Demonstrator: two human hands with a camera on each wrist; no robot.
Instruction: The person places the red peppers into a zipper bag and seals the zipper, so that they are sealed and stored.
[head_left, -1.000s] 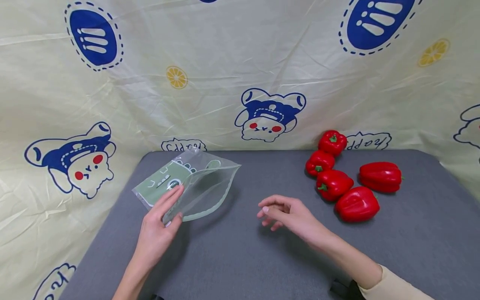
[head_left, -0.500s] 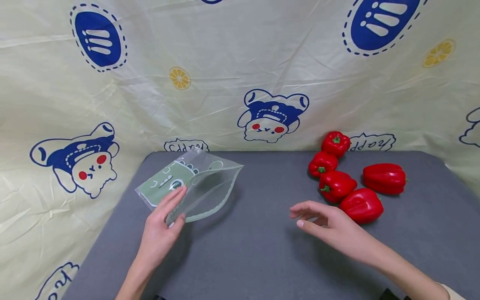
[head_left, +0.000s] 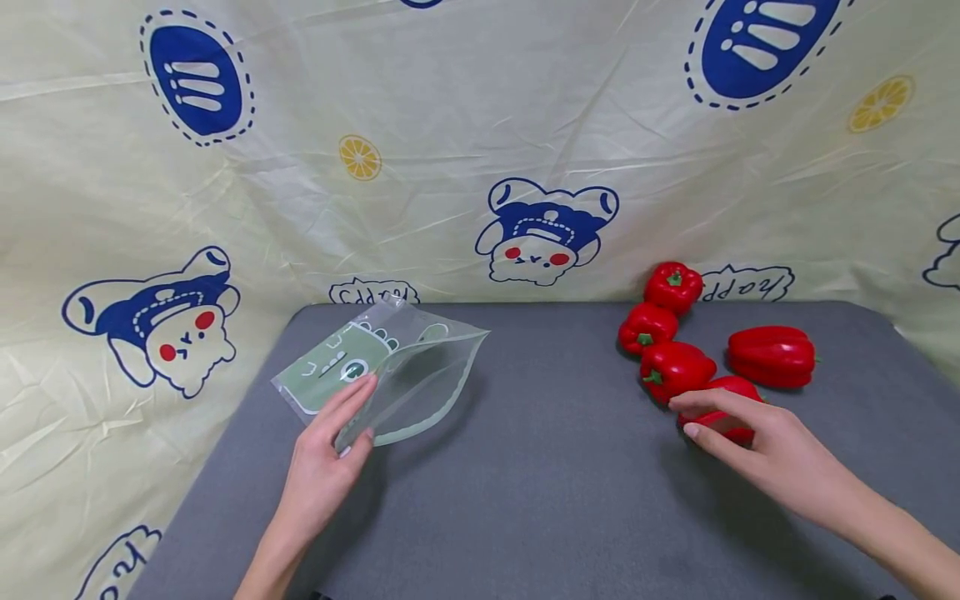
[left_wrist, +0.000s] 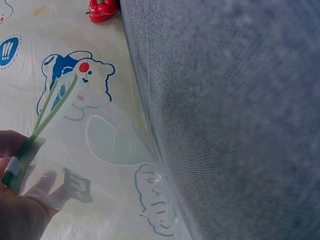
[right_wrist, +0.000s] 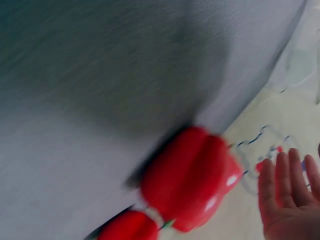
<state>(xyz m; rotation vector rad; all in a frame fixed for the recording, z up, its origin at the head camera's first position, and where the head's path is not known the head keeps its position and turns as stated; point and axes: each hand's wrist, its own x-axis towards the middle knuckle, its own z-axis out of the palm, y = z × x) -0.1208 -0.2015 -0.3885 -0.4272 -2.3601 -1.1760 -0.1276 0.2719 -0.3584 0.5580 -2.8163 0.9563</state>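
Note:
My left hand pinches the edge of a clear zip bag with a green cartoon face, at the table's left. The bag's mouth gapes towards the right. In the left wrist view, fingers and thumb grip the bag beside its white slider. My right hand hovers at the nearest red bell pepper, partly covering it in the head view. Its thumb and fingers are apart, holding nothing. The right wrist view shows this hand with straight fingers, to the right of a blurred pepper.
More red bell peppers lie around the nearest one: one behind it, one at its right, and two farther back, a middle one and a rear one. A cartoon-printed sheet hangs behind the grey table.
My right hand has moved right across the table, from the middle to the nearest pepper. The left hand and bag have stayed in place, apart from a slight shift of the view.

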